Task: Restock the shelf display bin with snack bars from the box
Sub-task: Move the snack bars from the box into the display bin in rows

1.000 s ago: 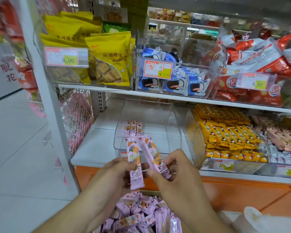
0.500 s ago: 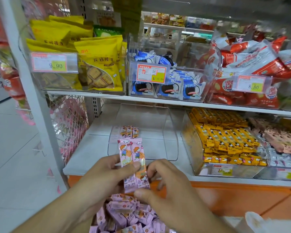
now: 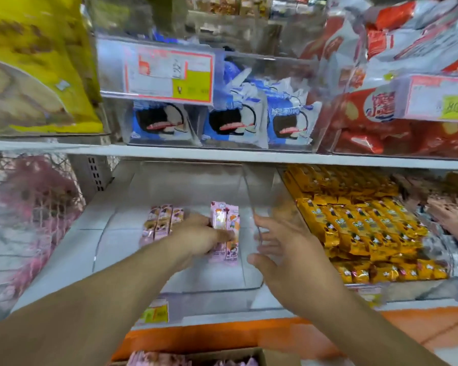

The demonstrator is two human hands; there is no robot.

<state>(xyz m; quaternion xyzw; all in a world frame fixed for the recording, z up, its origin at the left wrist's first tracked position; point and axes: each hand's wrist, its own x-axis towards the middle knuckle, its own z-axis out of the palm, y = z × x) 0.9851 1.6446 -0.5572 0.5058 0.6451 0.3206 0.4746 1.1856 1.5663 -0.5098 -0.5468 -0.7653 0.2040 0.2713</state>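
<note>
My left hand (image 3: 200,237) reaches into the clear shelf display bin (image 3: 209,286) and grips two pink snack bars (image 3: 226,232), held side by side just above the bin floor. Three more pink snack bars (image 3: 161,220) lie in a row at the bin's back left. My right hand (image 3: 283,247) is open beside the bin's right wall, fingers spread, holding nothing. The cardboard box (image 3: 222,359) of pink bars shows at the bottom edge.
A neighbouring bin of yellow snack packs (image 3: 360,225) stands to the right. The upper shelf (image 3: 222,154) carries blue-and-white packs (image 3: 230,122), yellow bags (image 3: 32,64) and red bags (image 3: 397,101). A price tag (image 3: 169,72) hangs above.
Both hands rose from above the box to the shelf. The left hand carried the two bars into the bin; the right hand let go of them and opened.
</note>
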